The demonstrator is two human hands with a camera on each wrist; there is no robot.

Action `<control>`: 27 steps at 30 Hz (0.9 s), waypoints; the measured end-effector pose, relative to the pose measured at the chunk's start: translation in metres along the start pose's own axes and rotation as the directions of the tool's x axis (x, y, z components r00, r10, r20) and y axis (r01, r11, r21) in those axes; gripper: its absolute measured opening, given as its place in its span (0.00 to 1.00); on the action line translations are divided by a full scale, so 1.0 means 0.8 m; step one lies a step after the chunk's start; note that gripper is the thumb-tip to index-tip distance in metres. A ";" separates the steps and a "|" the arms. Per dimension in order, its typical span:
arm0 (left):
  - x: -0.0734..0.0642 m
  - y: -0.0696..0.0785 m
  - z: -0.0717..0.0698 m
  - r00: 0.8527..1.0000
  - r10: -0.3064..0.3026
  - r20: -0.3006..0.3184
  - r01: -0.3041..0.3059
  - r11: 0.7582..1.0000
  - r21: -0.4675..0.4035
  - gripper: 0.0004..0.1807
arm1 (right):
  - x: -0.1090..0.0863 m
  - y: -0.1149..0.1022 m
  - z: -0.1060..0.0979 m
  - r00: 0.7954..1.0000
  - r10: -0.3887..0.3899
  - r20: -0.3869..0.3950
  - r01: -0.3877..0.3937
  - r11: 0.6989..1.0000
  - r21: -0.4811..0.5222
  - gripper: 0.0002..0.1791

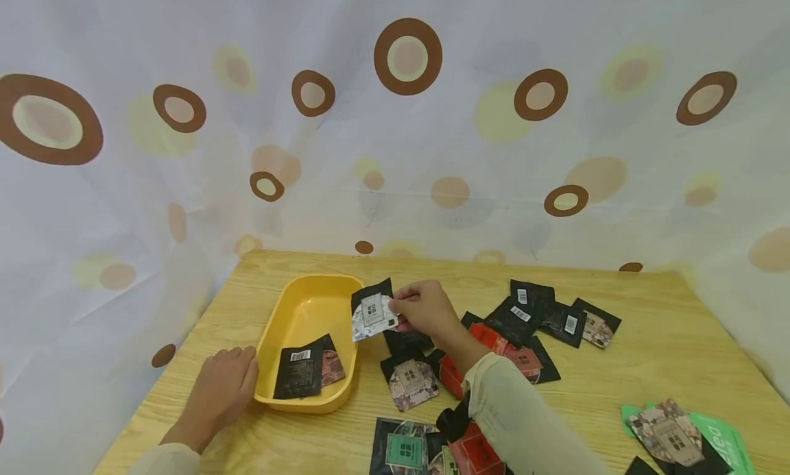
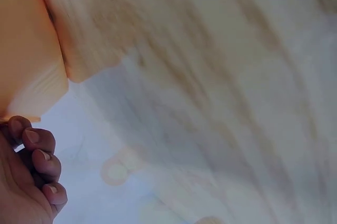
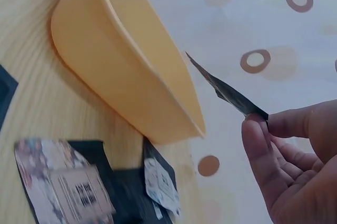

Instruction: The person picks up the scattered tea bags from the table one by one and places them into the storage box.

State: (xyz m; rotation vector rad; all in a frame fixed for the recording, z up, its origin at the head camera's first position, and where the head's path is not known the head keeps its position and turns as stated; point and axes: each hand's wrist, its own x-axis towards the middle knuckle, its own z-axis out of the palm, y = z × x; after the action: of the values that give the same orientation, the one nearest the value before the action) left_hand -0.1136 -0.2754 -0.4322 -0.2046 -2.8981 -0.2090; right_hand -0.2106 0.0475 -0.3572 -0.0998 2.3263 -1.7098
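My right hand (image 1: 424, 312) pinches a small black-and-silver sachet (image 1: 372, 312) between thumb and fingers, just over the right rim of a yellow plastic bin (image 1: 315, 312). Edge-on in the right wrist view, the same sachet (image 3: 226, 88) points toward the bin. Inside the bin lie a black sachet (image 1: 299, 372) with a barcode label and a reddish one (image 1: 332, 367) partly under it. At the bin's left rim my left hand (image 1: 227, 379) holds the edge; its curled fingers (image 2: 46, 163) show beside the rim in the left wrist view.
Right of the bin, a sachet with a brown label (image 1: 412, 382) lies near red and black ones. Barcoded black sachets (image 1: 517, 317) overlap farther back. A green-labelled sachet (image 1: 404, 449) lies in front, and a green packet (image 1: 719, 437) at right. A patterned curtain (image 1: 457, 139) hangs behind the table.
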 end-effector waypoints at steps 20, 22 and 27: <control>0.001 0.003 -0.004 0.999 -0.034 0.036 0.033 0.999 0.031 0.16 | 0.002 -0.002 0.115 0.997 0.008 0.078 0.002 0.993 -0.122 0.13; 0.000 0.003 -0.005 0.999 -0.033 0.032 0.032 0.999 0.037 0.16 | 0.003 0.000 0.120 0.998 0.007 0.058 0.002 0.987 -0.158 0.07; 0.000 0.003 -0.004 1.000 -0.010 0.005 0.010 1.000 0.026 0.16 | 0.003 0.003 0.130 0.996 -0.034 0.080 0.054 0.965 -0.256 0.24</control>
State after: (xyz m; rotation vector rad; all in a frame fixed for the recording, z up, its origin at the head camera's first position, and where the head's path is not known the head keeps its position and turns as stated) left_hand -0.1121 -0.2738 -0.4287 -0.1870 -2.9056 -0.1723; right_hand -0.1874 -0.0488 -0.3892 -0.2604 2.4943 -1.3872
